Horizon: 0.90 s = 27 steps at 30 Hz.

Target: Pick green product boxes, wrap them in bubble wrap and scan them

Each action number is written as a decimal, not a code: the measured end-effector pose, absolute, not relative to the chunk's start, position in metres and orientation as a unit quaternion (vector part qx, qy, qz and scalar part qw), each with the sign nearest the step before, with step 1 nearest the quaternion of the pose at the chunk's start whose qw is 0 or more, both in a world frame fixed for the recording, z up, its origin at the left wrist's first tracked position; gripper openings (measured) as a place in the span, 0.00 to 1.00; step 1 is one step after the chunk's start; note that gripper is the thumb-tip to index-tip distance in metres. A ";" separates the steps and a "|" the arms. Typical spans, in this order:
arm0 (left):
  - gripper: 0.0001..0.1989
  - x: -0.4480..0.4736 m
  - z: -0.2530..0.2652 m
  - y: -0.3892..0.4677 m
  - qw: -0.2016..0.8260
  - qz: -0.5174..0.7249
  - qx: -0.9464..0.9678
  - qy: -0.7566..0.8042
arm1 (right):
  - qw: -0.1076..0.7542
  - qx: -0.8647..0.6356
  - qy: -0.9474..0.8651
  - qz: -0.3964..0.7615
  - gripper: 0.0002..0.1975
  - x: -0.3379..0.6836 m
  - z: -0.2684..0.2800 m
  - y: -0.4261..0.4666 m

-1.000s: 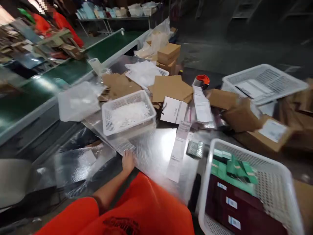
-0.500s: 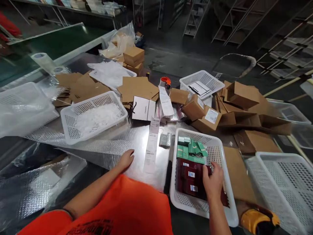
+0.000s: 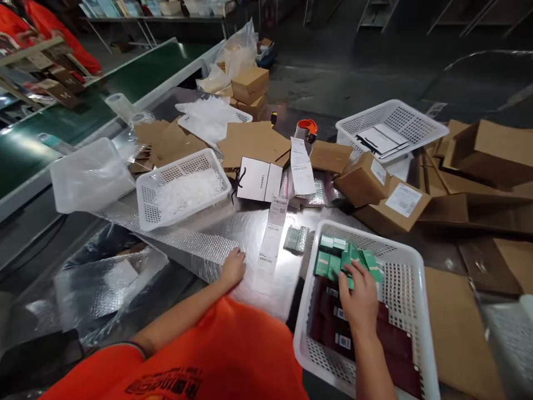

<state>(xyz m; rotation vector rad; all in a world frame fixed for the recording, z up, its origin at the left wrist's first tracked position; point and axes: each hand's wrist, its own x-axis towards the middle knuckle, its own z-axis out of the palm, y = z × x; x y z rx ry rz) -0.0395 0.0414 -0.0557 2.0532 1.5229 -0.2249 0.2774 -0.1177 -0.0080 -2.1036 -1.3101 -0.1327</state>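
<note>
My right hand reaches into a white perforated basket. Its fingers are apart and touch the small green boxes in the basket's far half; the fingertips partly hide what lies under them. Nearer to me lie several dark maroon boxes with white barcode labels, partly covered by my right forearm. My left hand rests on the metal tabletop by the bubble wrap, fingers loosely bent, holding nothing visible. Between my hands lie a long printed paper slip and a small bubble-wrapped item.
Behind stand a white gift bag, a basket of white shredded filler and an orange tape dispenser. Cardboard boxes and another white basket fill the right. A green conveyor runs along the left; people in orange are beyond.
My right hand has moved from the maroon boxes to the green ones. My left hand stays on the tabletop, its fingers more bent. The view has turned left.
</note>
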 end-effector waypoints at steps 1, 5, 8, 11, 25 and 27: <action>0.16 -0.027 -0.057 0.036 0.304 -0.089 0.764 0.562 | 0.330 -0.804 -0.492 -0.045 0.18 0.272 -0.006 -0.121; 0.25 0.019 -0.063 0.014 0.336 -0.105 0.709 0.612 | 0.358 -0.817 -0.451 -0.019 0.22 0.253 -0.002 -0.145; 0.35 0.040 -0.066 0.008 0.325 -0.115 0.651 0.677 | 0.374 -0.822 -0.428 0.027 0.21 0.234 0.005 -0.156; 0.36 0.046 -0.066 0.009 0.330 -0.120 0.631 0.692 | 0.390 -0.806 -0.440 0.067 0.18 0.205 0.014 -0.154; 0.14 0.000 -0.081 0.032 0.381 -0.067 0.683 0.620 | 0.394 -0.730 -0.538 0.148 0.13 0.129 0.001 -0.126; 0.18 0.004 -0.075 0.035 0.366 -0.056 0.719 0.587 | 0.385 -0.737 -0.537 0.141 0.13 0.130 0.001 -0.128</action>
